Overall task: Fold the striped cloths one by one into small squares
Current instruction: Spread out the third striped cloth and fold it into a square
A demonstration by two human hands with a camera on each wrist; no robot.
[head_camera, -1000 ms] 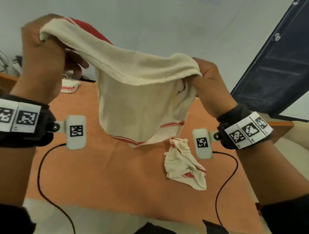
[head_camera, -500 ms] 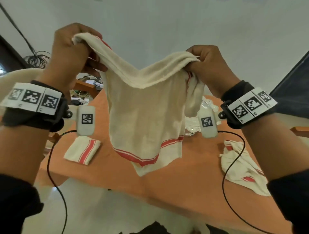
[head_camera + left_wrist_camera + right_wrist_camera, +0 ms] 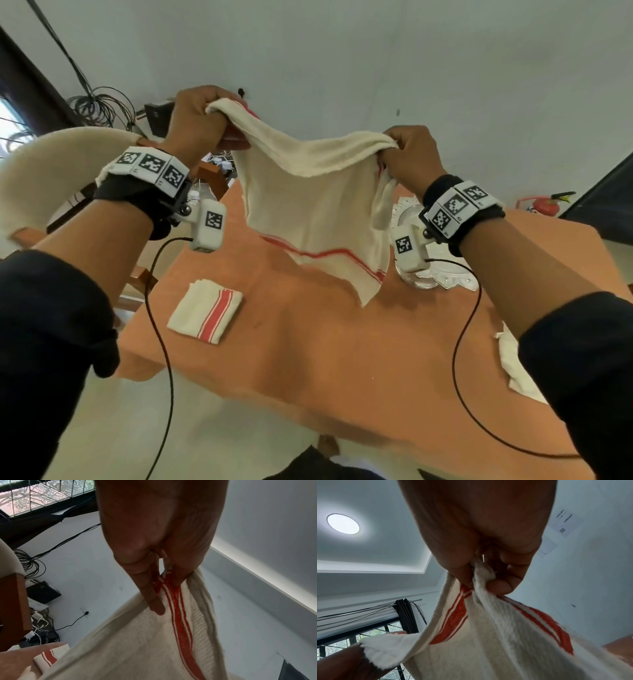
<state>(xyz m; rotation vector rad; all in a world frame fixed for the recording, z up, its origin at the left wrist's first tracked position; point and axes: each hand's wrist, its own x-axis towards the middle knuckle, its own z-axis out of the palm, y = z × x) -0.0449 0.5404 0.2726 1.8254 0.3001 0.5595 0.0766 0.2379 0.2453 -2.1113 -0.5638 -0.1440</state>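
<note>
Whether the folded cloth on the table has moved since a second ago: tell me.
No. The folded cloth stays at the table's left edge.

Crumpled cloth (image 3: 513, 370) at right, mostly hidden behind the right sleeve (image 3: 582, 377).

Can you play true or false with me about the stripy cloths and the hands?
1. Both hands hold one cloth up in the air. True: the left hand and right hand grip the held cloth.
2. The stripes are blue. False: they are red.
3. A folded cloth lies on the table. True.
4. The held cloth lies flat on the table. False: it hangs above it.
</note>
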